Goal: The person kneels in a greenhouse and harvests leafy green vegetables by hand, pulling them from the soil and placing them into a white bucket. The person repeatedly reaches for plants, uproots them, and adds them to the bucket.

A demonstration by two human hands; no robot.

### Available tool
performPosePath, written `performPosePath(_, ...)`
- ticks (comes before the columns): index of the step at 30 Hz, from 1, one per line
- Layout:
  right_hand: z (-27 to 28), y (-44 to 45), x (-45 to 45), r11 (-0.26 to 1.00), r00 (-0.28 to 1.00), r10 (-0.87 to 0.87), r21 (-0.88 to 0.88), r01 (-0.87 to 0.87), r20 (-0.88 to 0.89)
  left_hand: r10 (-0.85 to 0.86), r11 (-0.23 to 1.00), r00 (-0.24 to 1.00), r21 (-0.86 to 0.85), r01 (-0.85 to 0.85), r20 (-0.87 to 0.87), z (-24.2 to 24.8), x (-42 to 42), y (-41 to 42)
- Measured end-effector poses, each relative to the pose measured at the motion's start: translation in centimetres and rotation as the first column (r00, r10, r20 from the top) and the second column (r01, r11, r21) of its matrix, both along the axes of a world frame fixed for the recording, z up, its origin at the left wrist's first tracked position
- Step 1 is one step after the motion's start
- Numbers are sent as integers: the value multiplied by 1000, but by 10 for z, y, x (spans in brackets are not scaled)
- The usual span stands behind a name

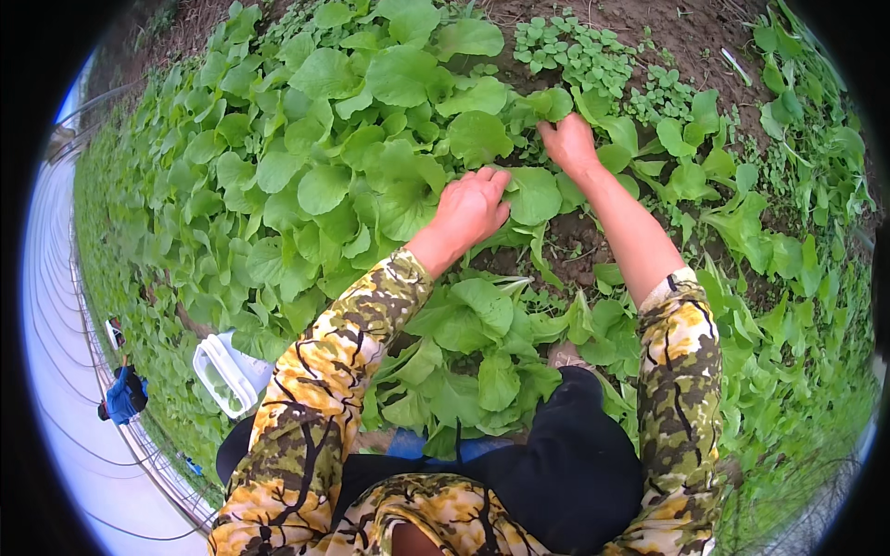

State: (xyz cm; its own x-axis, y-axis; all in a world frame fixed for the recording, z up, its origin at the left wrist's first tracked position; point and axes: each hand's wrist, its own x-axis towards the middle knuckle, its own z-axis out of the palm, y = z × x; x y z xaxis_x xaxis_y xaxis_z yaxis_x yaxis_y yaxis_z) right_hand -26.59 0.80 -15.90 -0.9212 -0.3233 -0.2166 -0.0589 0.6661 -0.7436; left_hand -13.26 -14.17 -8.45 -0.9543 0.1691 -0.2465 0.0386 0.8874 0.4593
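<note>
Broad-leaved green vegetable plants (403, 76) grow densely before me. My left hand (473, 205) is among them, back upward and fingers curled, against the edge of a rounded leaf (534, 196). Whether its fingers grip that leaf's stem is hidden. Farther out and to the right, my right hand (571, 144) reaches down with bent fingers beside a curled leaf (553, 104). Foliage covers its fingertips, so a hold cannot be made out. Closer to my body, leafy plants (480, 320) lie in a loose heap between my knees, some with pale stem ends showing.
A white plastic container (233, 375) lies tilted among the leaves at my left. Small-leaved weeds (573, 55) grow on brown soil (646, 24) farther out. A person in blue (125, 395) is by the plastic greenhouse wall (62, 292). More plants (765, 243) border my right.
</note>
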Motion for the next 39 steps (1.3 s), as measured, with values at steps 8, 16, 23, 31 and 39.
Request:
performPosePath(8,117,48,-65,765,895,-27,-567,306,446,-18,1000,997,23,20,-78,3,3,-4)
performPosePath(16,118,9,-33,853,857,375,-494,-170,352,68,991,995,119,-58,-76,-1,-12,13)
performPosePath(23,15,30,8,719,876,480,549,-425,50,-95,995,993,47,92,63,-6,11,12)
performPosePath(31,10,14,18,694,739,673,372,-617,-30,-46,993,998,107,42,37,-4,29,1)
performPosePath(39,10,7,22,962,956,266,-106,-253,127,-33,993,999,111,32,12,-13,39,-5)
